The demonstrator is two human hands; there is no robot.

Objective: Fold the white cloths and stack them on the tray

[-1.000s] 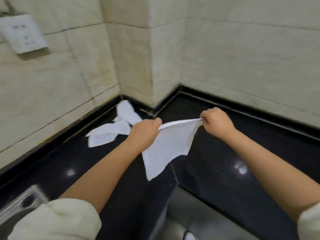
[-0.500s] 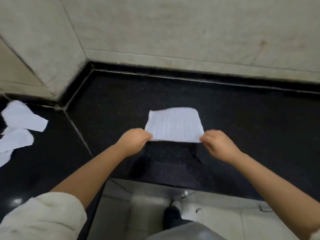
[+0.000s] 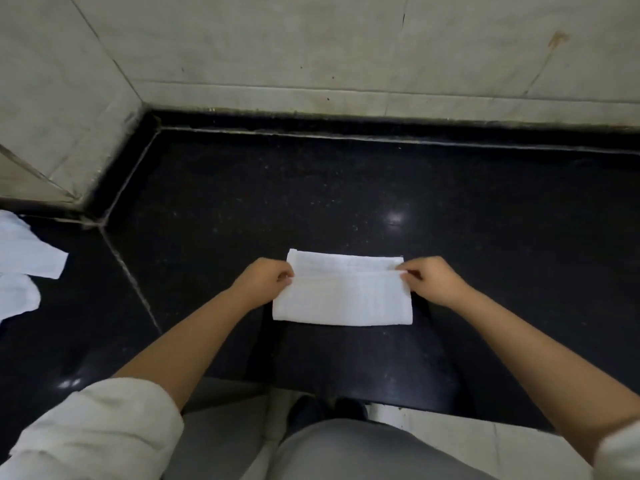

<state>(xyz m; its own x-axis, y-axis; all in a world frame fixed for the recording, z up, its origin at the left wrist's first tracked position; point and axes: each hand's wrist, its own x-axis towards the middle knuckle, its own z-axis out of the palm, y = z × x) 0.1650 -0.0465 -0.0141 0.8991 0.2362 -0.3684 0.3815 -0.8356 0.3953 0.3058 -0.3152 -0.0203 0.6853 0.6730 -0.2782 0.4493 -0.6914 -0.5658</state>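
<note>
White cloth (image 3: 341, 299), part-folded on black counter (image 3: 311, 202); left hand (image 3: 263, 280) and right hand (image 3: 433, 280) pinching its folded edge.

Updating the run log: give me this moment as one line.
step: first fold | cloth: on black counter, near half laid over | left hand, right hand: pinch fold corners | unfolded cloths: far left | tray: unseen

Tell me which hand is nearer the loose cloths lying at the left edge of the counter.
The left hand. It pinches the left end of the folded cloth, on the side facing the loose cloths. The right hand pinches the far right end.
</note>
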